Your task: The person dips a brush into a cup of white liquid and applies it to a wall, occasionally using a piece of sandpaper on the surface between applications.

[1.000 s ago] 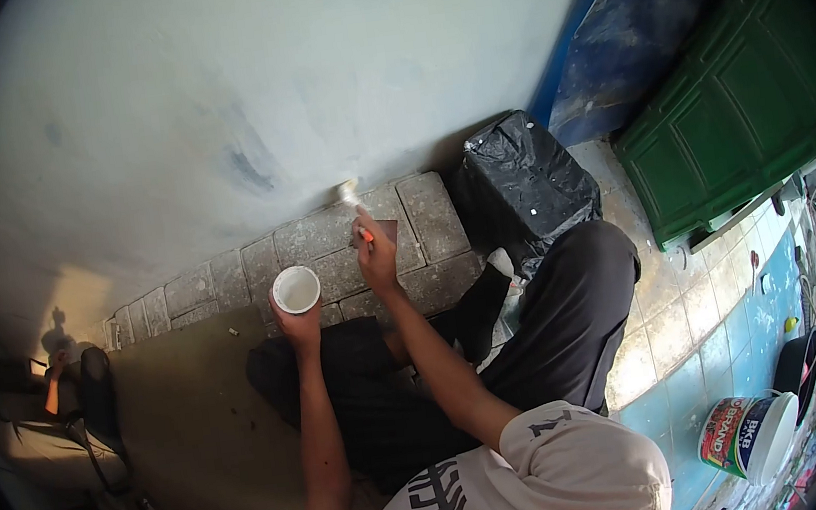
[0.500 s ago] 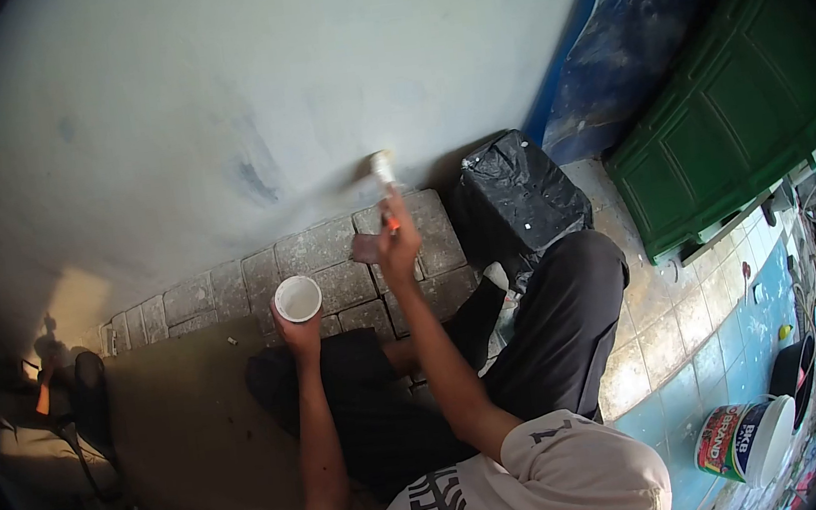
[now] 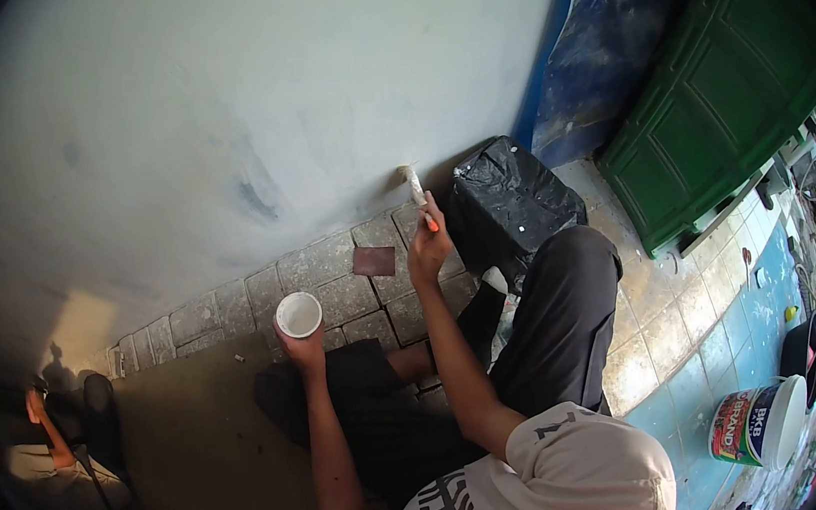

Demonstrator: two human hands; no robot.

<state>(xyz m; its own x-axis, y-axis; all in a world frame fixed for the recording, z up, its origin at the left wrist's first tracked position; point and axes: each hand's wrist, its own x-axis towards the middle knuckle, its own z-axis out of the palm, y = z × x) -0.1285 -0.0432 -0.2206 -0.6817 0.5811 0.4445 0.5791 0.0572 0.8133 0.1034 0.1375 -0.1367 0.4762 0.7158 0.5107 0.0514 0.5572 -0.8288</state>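
My left hand (image 3: 304, 347) is wrapped round a small white cup (image 3: 298, 315) with white paint inside, held upright above the paving. In my right hand (image 3: 430, 250) is a paintbrush (image 3: 417, 188) with an orange-tipped handle. Its bristles touch the lower part of the pale wall (image 3: 309, 95), close to the floor. A dark smudge (image 3: 256, 192) marks the wall to the left of the brush. Between my hands, a brown piece of sandpaper (image 3: 374, 261) lies flat on the grey paving blocks (image 3: 319, 265).
A box-shaped thing wrapped in black plastic (image 3: 512, 198) stands against the wall, right of the brush. Beyond it are a blue panel (image 3: 605, 41) and a green door-like panel (image 3: 712, 99). A paint bucket (image 3: 759, 424) sits on blue tiles. Another person's arm (image 3: 51, 432) shows at far left.
My right hand and the brush have moved right and down along the wall, uncovering the sandpaper. The cup stays in my left hand. The other person's arm at left has come further into view.
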